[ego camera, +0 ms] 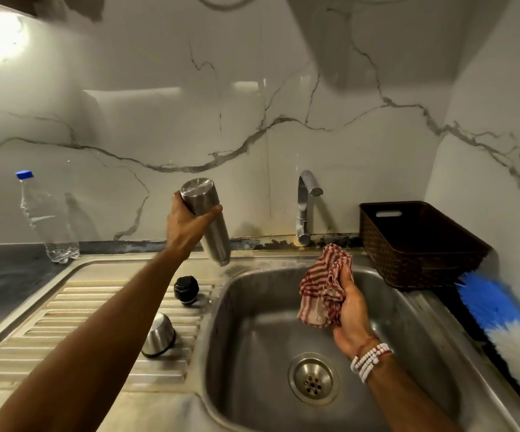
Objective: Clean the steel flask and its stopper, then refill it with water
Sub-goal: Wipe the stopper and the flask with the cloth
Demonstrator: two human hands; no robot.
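Gripping the flask (216, 241) near its base, the left hand (187, 224) holds it inverted, mouth over the sink (252, 338) rim; the right hand (350, 319) clutches a bunched cloth (322, 291). Recommend draining fully there before wiping. Stopper (186, 290) stands on the drainboard (65, 296).

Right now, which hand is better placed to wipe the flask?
The right hand: it holds the cloth above the sink, close to the flask. The left hand is busy gripping the upturned flask.
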